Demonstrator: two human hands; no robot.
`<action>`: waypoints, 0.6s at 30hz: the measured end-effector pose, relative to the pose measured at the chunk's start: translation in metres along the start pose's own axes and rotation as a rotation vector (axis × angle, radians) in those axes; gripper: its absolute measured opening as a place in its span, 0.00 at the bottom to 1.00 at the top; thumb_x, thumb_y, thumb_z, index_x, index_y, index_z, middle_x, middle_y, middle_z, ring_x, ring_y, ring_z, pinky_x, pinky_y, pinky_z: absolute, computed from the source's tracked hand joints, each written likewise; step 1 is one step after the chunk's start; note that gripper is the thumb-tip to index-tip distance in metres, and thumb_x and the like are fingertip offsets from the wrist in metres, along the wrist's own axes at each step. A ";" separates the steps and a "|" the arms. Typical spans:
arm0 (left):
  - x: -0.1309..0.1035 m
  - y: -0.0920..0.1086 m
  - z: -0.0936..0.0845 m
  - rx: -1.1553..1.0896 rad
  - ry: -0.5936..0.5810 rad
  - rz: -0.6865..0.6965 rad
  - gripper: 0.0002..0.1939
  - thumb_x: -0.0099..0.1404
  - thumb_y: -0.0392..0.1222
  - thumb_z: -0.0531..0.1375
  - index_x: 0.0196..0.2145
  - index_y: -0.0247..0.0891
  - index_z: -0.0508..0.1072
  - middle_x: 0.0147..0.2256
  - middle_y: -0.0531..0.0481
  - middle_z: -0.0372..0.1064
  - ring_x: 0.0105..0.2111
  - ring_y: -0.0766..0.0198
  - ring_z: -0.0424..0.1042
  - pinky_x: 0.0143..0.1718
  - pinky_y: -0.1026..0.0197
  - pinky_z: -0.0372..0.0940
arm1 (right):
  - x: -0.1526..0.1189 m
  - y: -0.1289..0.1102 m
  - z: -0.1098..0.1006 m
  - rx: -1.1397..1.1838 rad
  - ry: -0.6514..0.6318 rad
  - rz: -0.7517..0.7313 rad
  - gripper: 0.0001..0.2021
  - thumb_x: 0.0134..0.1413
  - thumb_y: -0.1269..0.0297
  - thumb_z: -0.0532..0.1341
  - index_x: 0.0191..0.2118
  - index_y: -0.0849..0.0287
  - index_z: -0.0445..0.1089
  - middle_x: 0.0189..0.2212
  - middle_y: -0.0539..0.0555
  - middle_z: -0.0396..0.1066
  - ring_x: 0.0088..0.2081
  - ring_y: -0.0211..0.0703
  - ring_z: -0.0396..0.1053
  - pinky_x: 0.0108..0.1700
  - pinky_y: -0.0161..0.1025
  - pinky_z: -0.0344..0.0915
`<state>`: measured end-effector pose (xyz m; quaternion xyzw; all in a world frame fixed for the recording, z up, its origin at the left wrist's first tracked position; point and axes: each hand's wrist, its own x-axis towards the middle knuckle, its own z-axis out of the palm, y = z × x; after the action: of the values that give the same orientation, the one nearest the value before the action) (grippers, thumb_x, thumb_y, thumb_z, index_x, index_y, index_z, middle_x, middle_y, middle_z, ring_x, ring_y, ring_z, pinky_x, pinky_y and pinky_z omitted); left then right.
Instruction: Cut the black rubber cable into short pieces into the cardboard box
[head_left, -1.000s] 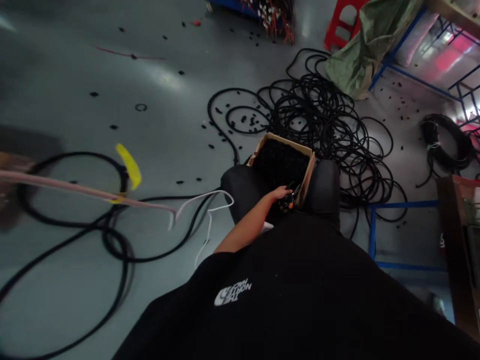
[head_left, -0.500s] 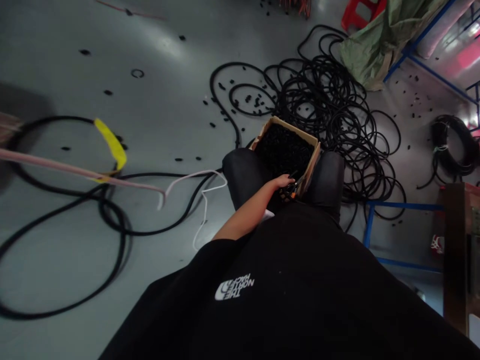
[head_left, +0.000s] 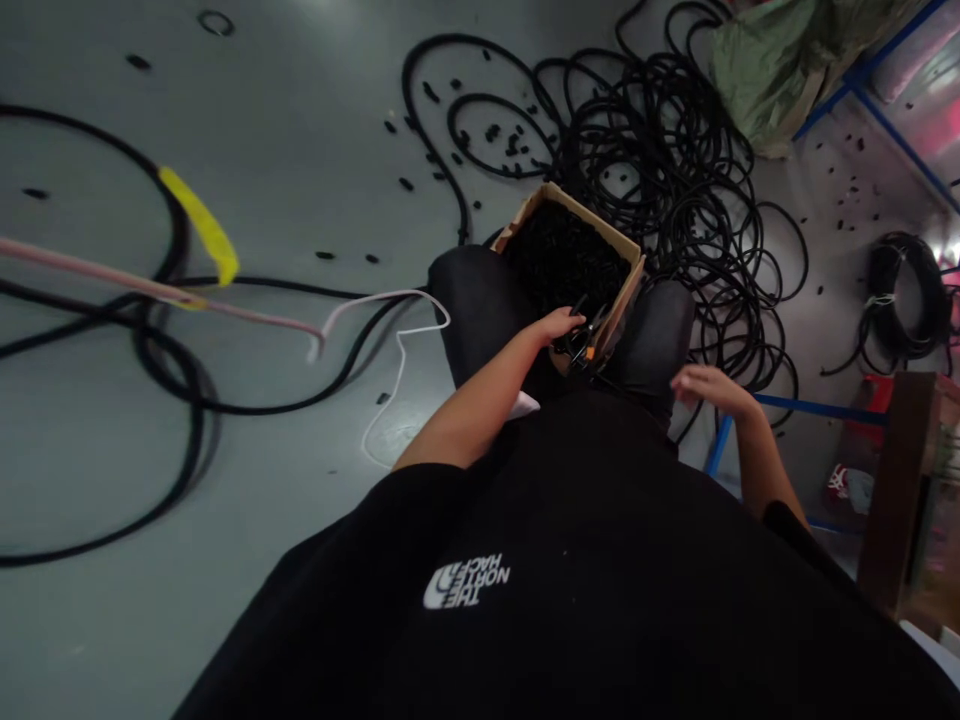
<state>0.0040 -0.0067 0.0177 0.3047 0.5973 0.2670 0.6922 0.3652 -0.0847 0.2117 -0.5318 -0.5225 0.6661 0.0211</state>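
One small blk piece (head_left: 579,303) sits pinched in your L hand (head_left: 559,322) over the box (head_left: 600,225); your R hand (head_left: 709,387) is apart, loosely curled, nr your knee (head_left: 660,325). Prob. light, stiffish: hold mid-length.

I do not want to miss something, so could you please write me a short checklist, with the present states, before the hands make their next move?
1. Cardboard box open, between the knees: ok.
2. Left hand at the box: ok, at its near side.
3. Left hand's grip: cannot tell; a dark piece shows at the fingertips, but the hold is unclear.
4. Right hand at the box: not ok; it is off to the side, by the right knee.
5. Floor free of loose parts: not ok; small black pieces lie scattered beyond the box.
6. Black cable heap untangled: not ok; its loops overlap.
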 end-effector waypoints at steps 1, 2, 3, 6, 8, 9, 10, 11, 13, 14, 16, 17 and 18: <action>-0.002 0.003 -0.001 -0.030 0.006 0.014 0.15 0.74 0.36 0.71 0.31 0.40 0.71 0.22 0.57 0.62 0.24 0.65 0.60 0.33 0.63 0.61 | 0.026 -0.004 0.002 0.055 0.119 -0.079 0.27 0.65 0.36 0.75 0.47 0.58 0.79 0.34 0.54 0.80 0.33 0.41 0.77 0.37 0.38 0.76; -0.004 0.006 -0.003 -0.059 0.014 0.030 0.14 0.76 0.36 0.69 0.33 0.40 0.71 0.23 0.57 0.61 0.24 0.66 0.59 0.34 0.63 0.61 | 0.053 -0.009 0.008 0.121 0.246 -0.165 0.25 0.65 0.38 0.75 0.50 0.57 0.78 0.38 0.54 0.81 0.34 0.40 0.77 0.39 0.38 0.77; -0.006 0.010 -0.004 -0.085 0.020 0.048 0.12 0.78 0.36 0.68 0.35 0.39 0.72 0.24 0.58 0.61 0.24 0.66 0.58 0.34 0.63 0.61 | 0.081 -0.014 0.017 0.152 0.288 -0.201 0.23 0.64 0.42 0.74 0.51 0.56 0.77 0.38 0.53 0.81 0.34 0.40 0.76 0.39 0.38 0.77; -0.014 0.020 -0.010 -0.136 0.038 0.103 0.07 0.84 0.36 0.62 0.43 0.37 0.74 0.27 0.57 0.62 0.25 0.67 0.60 0.38 0.63 0.63 | 0.152 -0.024 0.056 0.236 0.199 -0.209 0.22 0.62 0.51 0.76 0.55 0.54 0.75 0.41 0.51 0.80 0.36 0.39 0.77 0.41 0.38 0.79; -0.022 0.024 -0.016 -0.137 0.048 0.155 0.04 0.85 0.37 0.63 0.47 0.35 0.75 0.31 0.55 0.66 0.27 0.67 0.64 0.40 0.63 0.64 | 0.180 -0.027 0.081 0.286 0.088 -0.216 0.26 0.61 0.51 0.78 0.58 0.53 0.73 0.41 0.50 0.80 0.39 0.42 0.79 0.41 0.38 0.80; -0.026 0.023 -0.019 -0.135 0.055 0.182 0.04 0.85 0.37 0.64 0.48 0.34 0.75 0.32 0.55 0.67 0.28 0.67 0.65 0.41 0.63 0.64 | 0.188 -0.027 0.091 0.316 0.033 -0.225 0.29 0.60 0.50 0.80 0.60 0.53 0.72 0.42 0.51 0.80 0.40 0.43 0.79 0.39 0.37 0.80; -0.030 0.022 -0.021 -0.138 0.062 0.204 0.04 0.84 0.37 0.65 0.48 0.34 0.75 0.33 0.54 0.68 0.29 0.67 0.67 0.41 0.63 0.64 | 0.193 -0.026 0.099 0.350 -0.021 -0.233 0.31 0.60 0.49 0.81 0.61 0.53 0.71 0.42 0.51 0.80 0.40 0.44 0.80 0.38 0.37 0.80; -0.034 0.019 -0.023 -0.154 0.075 0.219 0.04 0.83 0.37 0.65 0.48 0.34 0.75 0.33 0.55 0.68 0.29 0.67 0.67 0.41 0.64 0.64 | 0.196 -0.025 0.105 0.388 -0.065 -0.243 0.32 0.61 0.48 0.80 0.63 0.53 0.70 0.43 0.52 0.80 0.40 0.44 0.80 0.38 0.37 0.80; -0.039 0.008 -0.021 -0.232 0.131 0.223 0.03 0.83 0.37 0.64 0.48 0.35 0.74 0.33 0.56 0.66 0.27 0.68 0.66 0.39 0.65 0.63 | 0.198 -0.019 0.113 0.443 -0.135 -0.259 0.33 0.64 0.48 0.79 0.66 0.52 0.69 0.44 0.51 0.80 0.39 0.42 0.80 0.38 0.37 0.81; -0.039 0.001 -0.017 -0.283 0.173 0.218 0.03 0.83 0.37 0.63 0.47 0.36 0.73 0.33 0.56 0.66 0.27 0.69 0.66 0.38 0.65 0.64 | 0.199 -0.015 0.116 0.447 -0.162 -0.265 0.34 0.63 0.50 0.78 0.68 0.51 0.68 0.45 0.50 0.79 0.38 0.41 0.79 0.38 0.38 0.81; -0.038 -0.015 -0.003 -0.359 0.247 0.210 0.04 0.83 0.37 0.61 0.45 0.39 0.70 0.32 0.57 0.65 0.26 0.68 0.65 0.36 0.65 0.65 | 0.202 -0.007 0.123 0.399 -0.165 -0.267 0.36 0.58 0.57 0.78 0.69 0.50 0.67 0.47 0.49 0.78 0.36 0.40 0.77 0.38 0.39 0.81; -0.035 -0.022 0.006 -0.376 0.272 0.217 0.05 0.83 0.37 0.60 0.44 0.39 0.69 0.32 0.57 0.64 0.26 0.68 0.65 0.36 0.64 0.65 | 0.204 -0.002 0.126 0.353 -0.137 -0.259 0.36 0.55 0.60 0.77 0.67 0.51 0.67 0.46 0.49 0.76 0.36 0.40 0.75 0.38 0.40 0.80; -0.032 -0.028 0.015 -0.381 0.285 0.225 0.05 0.82 0.36 0.59 0.43 0.40 0.68 0.31 0.57 0.64 0.26 0.68 0.65 0.36 0.64 0.65 | 0.206 0.002 0.130 0.302 -0.090 -0.244 0.35 0.52 0.62 0.77 0.65 0.52 0.68 0.45 0.48 0.75 0.37 0.41 0.74 0.40 0.40 0.79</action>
<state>0.0147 -0.0505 0.0204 0.1927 0.5900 0.4901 0.6120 0.1824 -0.0526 0.0539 -0.4248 -0.4778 0.7525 0.1579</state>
